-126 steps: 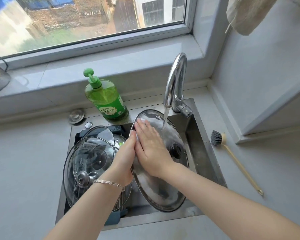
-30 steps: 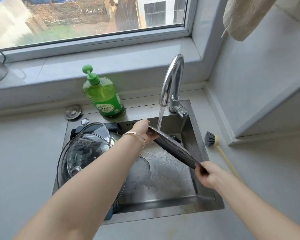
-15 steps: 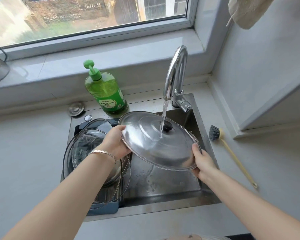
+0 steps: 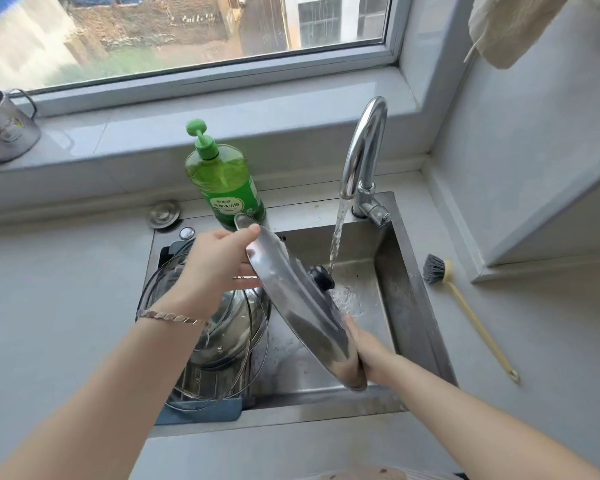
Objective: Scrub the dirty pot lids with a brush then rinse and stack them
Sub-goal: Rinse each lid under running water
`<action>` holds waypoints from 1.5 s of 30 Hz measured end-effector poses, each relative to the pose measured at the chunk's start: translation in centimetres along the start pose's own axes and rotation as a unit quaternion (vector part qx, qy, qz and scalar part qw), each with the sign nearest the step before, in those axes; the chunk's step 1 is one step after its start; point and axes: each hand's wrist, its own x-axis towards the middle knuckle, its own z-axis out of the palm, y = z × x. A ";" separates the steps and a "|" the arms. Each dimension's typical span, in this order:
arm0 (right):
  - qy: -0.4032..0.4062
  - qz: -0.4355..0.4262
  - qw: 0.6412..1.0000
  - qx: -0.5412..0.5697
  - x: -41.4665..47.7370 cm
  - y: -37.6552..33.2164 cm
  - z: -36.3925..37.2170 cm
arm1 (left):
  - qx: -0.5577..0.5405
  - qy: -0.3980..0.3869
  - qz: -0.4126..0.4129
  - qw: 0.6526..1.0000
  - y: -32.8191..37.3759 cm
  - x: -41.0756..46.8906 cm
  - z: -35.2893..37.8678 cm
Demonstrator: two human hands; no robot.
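Observation:
A steel pot lid (image 4: 302, 306) with a black knob (image 4: 322, 276) is tilted steeply on edge over the sink (image 4: 416, 306). My left hand (image 4: 219, 265) grips its upper rim, thumb on top. My right hand (image 4: 368, 351) holds the lower rim from the right side. Water from the tap (image 4: 361, 157) falls just right of the knob. Glass lids (image 4: 222, 341) lean stacked in a blue rack (image 4: 201, 412) on the sink's left. The scrubbing brush (image 4: 465, 306) lies on the counter to the right of the sink.
A green dish-soap bottle (image 4: 222, 181) stands behind the sink. A drain plug (image 4: 164, 213) lies on the counter to its left. A metal mug (image 4: 4, 128) sits on the window sill at far left. A cloth (image 4: 506, 26) hangs top right.
The steel lid has tipped from nearly flat under the stream to steeply on edge, knob side facing right. Both hands kept their hold on its rim.

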 end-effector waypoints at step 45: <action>0.010 -0.103 0.941 -0.322 -1.4 -8.8 2.6 | 0.193 0.017 0.126 0.973 -3.1 2.2 4.7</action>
